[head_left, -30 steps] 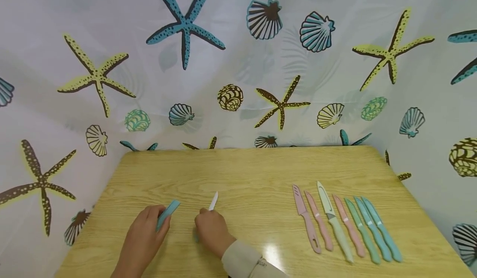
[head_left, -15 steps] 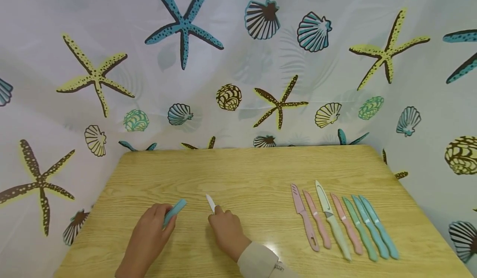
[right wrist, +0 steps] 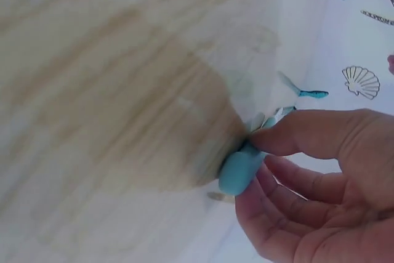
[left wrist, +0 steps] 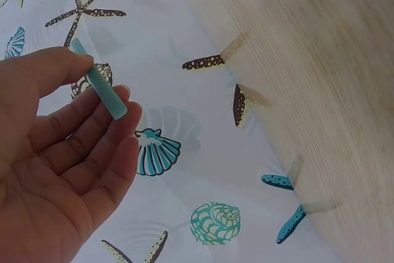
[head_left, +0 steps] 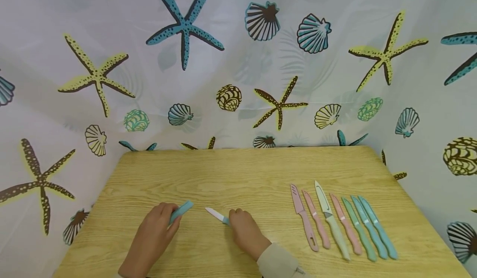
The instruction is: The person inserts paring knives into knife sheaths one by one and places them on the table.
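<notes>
My left hand pinches a light blue knife sheath between thumb and fingertips. In the left wrist view the slim sheath lies across the fingertips with the thumb on its upper end. My right hand grips a small paring knife by its blue handle. Its pale blade points left toward the sheath, with a short gap between the two. From the right wrist, the rounded end of the knife's handle shows below the thumb; the blade is mostly hidden there.
To the right on the wooden table, several knives lie side by side: a pink one with a slotted blade, a larger pale green one, and pink, green and blue ones. A shell-patterned curtain surrounds the table.
My right hand has moved right with the paring knife, whose blade has swung from pointing away to pointing left. My left hand has shifted slightly right with the sheath.
</notes>
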`<state>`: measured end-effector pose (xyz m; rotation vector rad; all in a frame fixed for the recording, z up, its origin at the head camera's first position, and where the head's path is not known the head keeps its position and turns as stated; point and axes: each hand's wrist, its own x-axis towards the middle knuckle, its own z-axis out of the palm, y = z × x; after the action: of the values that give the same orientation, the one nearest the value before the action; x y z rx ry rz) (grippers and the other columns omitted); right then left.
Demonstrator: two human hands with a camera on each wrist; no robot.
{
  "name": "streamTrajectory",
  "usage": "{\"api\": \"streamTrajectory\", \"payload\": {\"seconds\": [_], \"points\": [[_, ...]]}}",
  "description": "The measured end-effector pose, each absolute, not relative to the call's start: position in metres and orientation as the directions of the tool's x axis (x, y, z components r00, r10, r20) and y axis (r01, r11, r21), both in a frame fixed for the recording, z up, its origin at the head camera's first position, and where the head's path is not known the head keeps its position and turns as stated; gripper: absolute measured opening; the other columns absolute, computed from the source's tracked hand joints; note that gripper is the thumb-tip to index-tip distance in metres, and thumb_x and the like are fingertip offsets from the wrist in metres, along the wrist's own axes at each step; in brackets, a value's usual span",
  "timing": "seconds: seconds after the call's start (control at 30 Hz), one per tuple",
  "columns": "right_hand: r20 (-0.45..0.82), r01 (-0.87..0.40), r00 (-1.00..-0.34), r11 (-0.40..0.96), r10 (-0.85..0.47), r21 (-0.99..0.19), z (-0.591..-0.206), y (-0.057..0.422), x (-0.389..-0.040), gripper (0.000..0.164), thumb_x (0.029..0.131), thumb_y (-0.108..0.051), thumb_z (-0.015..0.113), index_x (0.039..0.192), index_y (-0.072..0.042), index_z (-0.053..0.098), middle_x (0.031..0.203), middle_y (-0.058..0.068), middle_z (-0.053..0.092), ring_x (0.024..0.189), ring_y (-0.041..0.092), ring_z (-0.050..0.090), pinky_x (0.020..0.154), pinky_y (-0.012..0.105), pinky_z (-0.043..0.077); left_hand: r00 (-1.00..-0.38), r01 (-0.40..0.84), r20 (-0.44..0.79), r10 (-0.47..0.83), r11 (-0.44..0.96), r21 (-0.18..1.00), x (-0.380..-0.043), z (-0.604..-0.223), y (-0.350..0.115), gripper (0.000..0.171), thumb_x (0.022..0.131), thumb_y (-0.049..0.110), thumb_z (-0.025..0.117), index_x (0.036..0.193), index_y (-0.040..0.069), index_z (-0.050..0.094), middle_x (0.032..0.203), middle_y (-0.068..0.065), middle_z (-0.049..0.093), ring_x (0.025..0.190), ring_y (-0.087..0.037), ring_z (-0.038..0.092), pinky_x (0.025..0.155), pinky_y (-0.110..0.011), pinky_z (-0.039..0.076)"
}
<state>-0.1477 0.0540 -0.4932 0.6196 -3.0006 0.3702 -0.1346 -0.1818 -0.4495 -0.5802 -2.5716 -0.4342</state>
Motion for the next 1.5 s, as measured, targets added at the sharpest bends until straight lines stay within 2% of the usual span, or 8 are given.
{"api": "streamTrajectory", "payload": {"seconds": [0.23,0.47,0.63,0.87,1.0,1.27,1.4,1.5], "points": [[0.012,-0.345,-0.925,0.826,-0.38,-0.447,-0.484,0.071,-0.146,0.02,0.077,0.009,0.071,0.096,0.007,0.065,0.086,0.013,0.064,0.077,0.022,0.064,0.068,0.027,0.056,-0.755,0.533,0.531,0.385,0.832,0.154,-0.135,-0.453,-0.179,0.029,0.075,0.005,0.082,0.095,-0.001,0.061,0.086,-0.004,0.059,0.073,-0.013,0.058,0.062,-0.026,0.053],[0.117,-0.41,-0.902,0.739,-0.415,-0.535,-0.459,0.092,-0.138,0.021,0.075,0.011,0.07,0.096,0.004,0.07,0.091,0.011,0.067,0.08,0.017,0.063,0.064,0.022,0.054,-0.747,0.542,0.528,0.404,0.83,0.132,-0.134,-0.452,-0.177,0.03,0.076,0.005,0.08,0.1,0.0,0.061,0.091,-0.005,0.06,0.078,-0.015,0.059,0.065,-0.028,0.053],[0.181,-0.441,-0.891,0.705,-0.416,-0.555,-0.441,0.109,-0.13,0.022,0.077,0.009,0.068,0.098,0.003,0.07,0.095,0.012,0.068,0.079,0.017,0.064,0.064,0.02,0.053,-0.733,0.565,0.531,0.426,0.815,0.126,-0.134,-0.451,-0.174,0.033,0.074,0.002,0.081,0.1,0.001,0.06,0.093,-0.005,0.06,0.081,-0.015,0.059,0.068,-0.028,0.054],[0.27,-0.466,-0.885,0.717,-0.38,-0.517,-0.422,0.128,-0.114,0.025,0.076,0.009,0.071,0.1,0.002,0.07,0.095,0.009,0.067,0.076,0.016,0.063,0.061,0.016,0.05,-0.676,0.62,0.558,0.481,0.781,0.078,-0.135,-0.451,-0.17,0.019,0.09,0.016,0.064,0.1,0.0,0.059,0.095,-0.006,0.058,0.081,-0.015,0.058,0.07,-0.026,0.054],[0.284,-0.44,-0.898,0.728,-0.337,-0.525,-0.419,0.133,-0.105,0.025,0.076,0.008,0.071,0.099,0.002,0.069,0.095,0.009,0.067,0.076,0.014,0.063,0.06,0.016,0.049,-0.673,0.624,0.557,0.487,0.778,0.074,-0.134,-0.448,-0.166,0.033,0.072,0.003,0.079,0.099,0.001,0.059,0.094,-0.004,0.058,0.079,-0.013,0.057,0.068,-0.025,0.052],[0.276,-0.493,-0.87,0.702,-0.409,-0.515,-0.424,0.136,-0.094,0.027,0.077,0.006,0.073,0.103,0.003,0.068,0.099,0.008,0.066,0.083,0.014,0.065,0.071,0.019,0.054,-0.66,0.651,0.547,0.515,0.755,0.075,-0.133,-0.445,-0.16,0.033,0.073,0.004,0.08,0.099,0.003,0.06,0.095,-0.003,0.059,0.082,-0.014,0.059,0.07,-0.026,0.054],[0.264,-0.536,-0.843,0.694,-0.468,-0.481,-0.423,0.135,-0.091,0.028,0.077,0.003,0.074,0.104,0.001,0.068,0.1,0.005,0.066,0.086,0.014,0.064,0.074,0.021,0.055,-0.634,0.679,0.562,0.531,0.731,0.074,-0.133,-0.445,-0.158,0.017,0.092,0.018,0.061,0.099,0.003,0.06,0.097,-0.003,0.06,0.085,-0.015,0.059,0.072,-0.027,0.054],[0.245,-0.552,-0.832,0.695,-0.498,-0.46,-0.422,0.134,-0.09,0.028,0.078,0.0,0.075,0.105,0.0,0.068,0.101,0.003,0.065,0.086,0.013,0.062,0.075,0.021,0.055,-0.611,0.701,0.577,0.542,0.709,0.078,-0.132,-0.445,-0.157,0.04,0.103,0.032,0.032,0.099,0.004,0.06,0.098,-0.003,0.059,0.086,-0.014,0.059,0.072,-0.026,0.054]]}}
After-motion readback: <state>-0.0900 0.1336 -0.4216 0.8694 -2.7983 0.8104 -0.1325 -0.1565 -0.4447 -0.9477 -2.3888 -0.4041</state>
